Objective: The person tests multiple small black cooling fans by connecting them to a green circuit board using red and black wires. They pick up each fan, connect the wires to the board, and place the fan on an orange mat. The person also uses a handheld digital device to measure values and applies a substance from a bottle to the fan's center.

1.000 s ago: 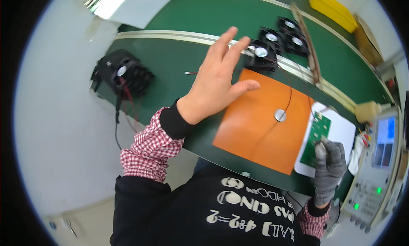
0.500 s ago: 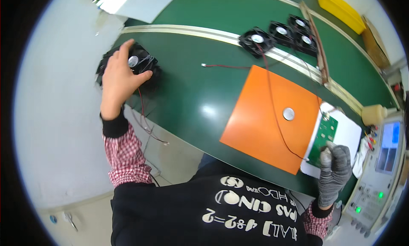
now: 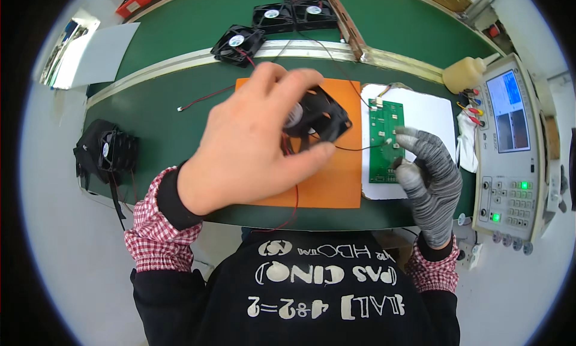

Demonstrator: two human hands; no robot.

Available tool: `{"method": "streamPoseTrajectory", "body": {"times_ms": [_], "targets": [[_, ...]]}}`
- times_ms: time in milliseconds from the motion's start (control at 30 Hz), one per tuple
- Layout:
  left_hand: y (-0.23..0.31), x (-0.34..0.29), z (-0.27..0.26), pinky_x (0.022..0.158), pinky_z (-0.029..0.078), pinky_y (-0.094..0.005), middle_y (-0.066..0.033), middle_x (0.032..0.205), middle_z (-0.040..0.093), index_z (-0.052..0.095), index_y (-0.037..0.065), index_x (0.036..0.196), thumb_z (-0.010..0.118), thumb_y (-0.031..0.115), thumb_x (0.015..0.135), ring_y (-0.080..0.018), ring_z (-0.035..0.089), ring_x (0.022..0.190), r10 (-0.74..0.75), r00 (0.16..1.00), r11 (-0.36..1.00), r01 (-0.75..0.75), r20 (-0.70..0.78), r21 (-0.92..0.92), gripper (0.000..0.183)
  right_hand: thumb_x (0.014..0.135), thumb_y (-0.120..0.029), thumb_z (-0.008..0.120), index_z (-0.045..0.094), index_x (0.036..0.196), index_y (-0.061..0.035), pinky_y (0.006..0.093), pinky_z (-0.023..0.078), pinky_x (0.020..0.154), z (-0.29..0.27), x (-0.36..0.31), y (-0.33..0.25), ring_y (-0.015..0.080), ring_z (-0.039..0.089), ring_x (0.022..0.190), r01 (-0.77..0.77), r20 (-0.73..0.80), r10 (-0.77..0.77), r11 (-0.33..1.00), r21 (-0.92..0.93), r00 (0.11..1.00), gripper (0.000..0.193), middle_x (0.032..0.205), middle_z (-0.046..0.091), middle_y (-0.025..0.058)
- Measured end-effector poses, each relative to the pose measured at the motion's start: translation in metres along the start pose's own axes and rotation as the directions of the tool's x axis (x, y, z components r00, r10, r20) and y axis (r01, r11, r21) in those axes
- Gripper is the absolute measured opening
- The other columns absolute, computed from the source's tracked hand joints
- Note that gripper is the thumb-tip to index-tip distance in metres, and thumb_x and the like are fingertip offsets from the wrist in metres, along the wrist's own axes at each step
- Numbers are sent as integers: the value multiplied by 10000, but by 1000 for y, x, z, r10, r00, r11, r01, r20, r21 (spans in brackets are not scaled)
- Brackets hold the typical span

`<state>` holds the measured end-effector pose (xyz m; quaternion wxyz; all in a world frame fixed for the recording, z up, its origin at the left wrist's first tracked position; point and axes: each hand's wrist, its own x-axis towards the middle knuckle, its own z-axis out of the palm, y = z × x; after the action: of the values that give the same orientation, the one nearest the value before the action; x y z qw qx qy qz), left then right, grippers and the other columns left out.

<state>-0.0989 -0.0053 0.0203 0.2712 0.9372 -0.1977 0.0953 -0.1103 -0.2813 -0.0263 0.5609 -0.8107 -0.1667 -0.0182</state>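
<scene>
My bare left hand point(image 3: 252, 142) grips a black cooling fan point(image 3: 324, 115), fingers over its far side and thumb along its near side. The fan is tilted above an orange sheet point(image 3: 336, 187), and a red wire point(image 3: 296, 203) hangs below the hand. My right hand point(image 3: 432, 175), in a grey knit glove, is curled at the right edge of a green circuit board point(image 3: 379, 127). Its thumb and fingers are apart, with nothing visible between them. Close to its fingertips, a white plug point(image 3: 389, 141) on a dark wire lies over the board.
Several black fans point(image 3: 272, 16) sit at the back, by a brown bar point(image 3: 345, 22). More stacked fans point(image 3: 117, 148) stand at the left table edge. A white board point(image 3: 429, 106) lies under the circuit board. An instrument with a screen point(image 3: 510, 124) and a yellowish bottle point(image 3: 465, 75) stand right.
My left hand has come from the stacked fans at the left to above the orange sheet, carrying a fan. My right hand's fingers have spread apart beside the circuit board. The view has turned.
</scene>
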Motion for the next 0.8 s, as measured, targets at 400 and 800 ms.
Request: {"method": "streamPoseTrajectory", "body": {"times_ms": [400,800], "targets": [[-4,11,40,765,552,-416,-161,1166,562,577,23,1192,765,376,765,-360,659,909,-154,982,956,120,111,267,585,860,-163,760,652,1090,-50,342,556,750,21,-1,12,240,688,825,58,2,-58,991,-121,998,277,915,661,108],[-2,-61,56,832,528,-387,-183,1159,445,498,-21,1305,949,189,505,-347,562,1023,-80,992,982,96,101,-162,942,804,-205,786,700,998,-84,344,529,528,39,-12,0,223,659,680,372,198,-315,804,-464,928,245,907,603,71]]}}
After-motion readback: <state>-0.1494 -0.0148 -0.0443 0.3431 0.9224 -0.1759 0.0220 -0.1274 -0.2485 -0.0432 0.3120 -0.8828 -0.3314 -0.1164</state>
